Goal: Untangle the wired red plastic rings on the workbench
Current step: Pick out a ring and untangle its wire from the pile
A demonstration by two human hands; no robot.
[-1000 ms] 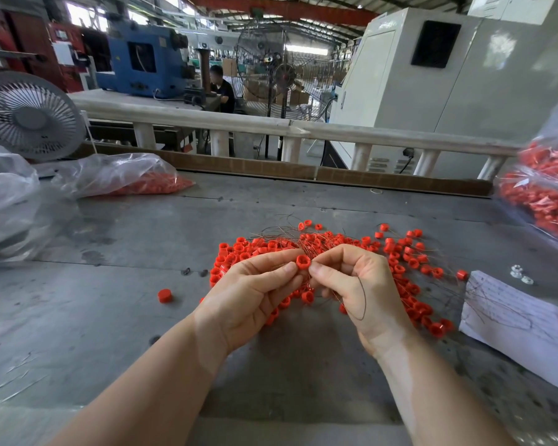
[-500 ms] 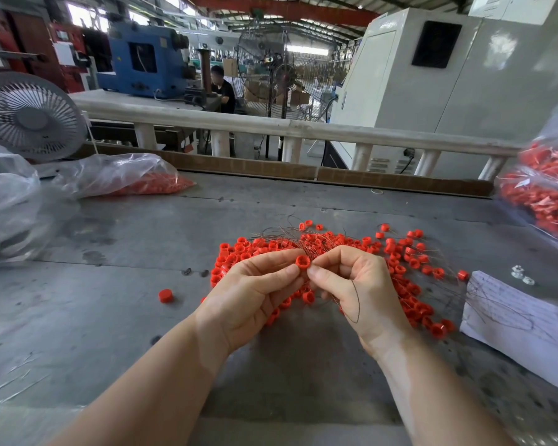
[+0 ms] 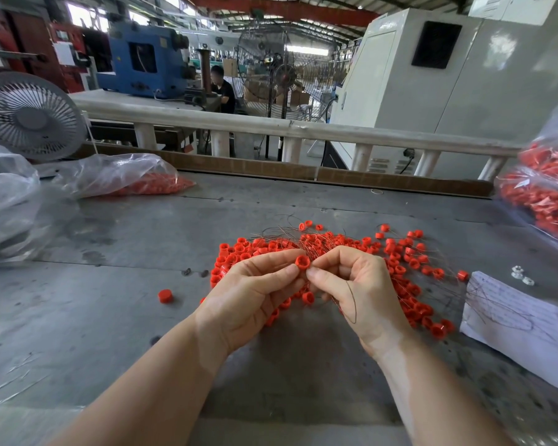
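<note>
Little is changed from half a second ago: the same red ring (image 3: 302, 263) is kept pinched between thumb and fingers of the left hand (image 3: 255, 292), and the right hand (image 3: 356, 286) is kept pinched on a thin wire (image 3: 351, 299) just beside that ring. The ring is held above the near edge of the pile of wired rings (image 3: 397, 268), its open bore turned up and toward the camera. The pile is spread on the desk (image 3: 136, 239), its long axis running left to right. A single loose ring (image 3: 165, 296) lies left of the pile; a paper sheet (image 3: 522, 320) lies right of it.
</note>
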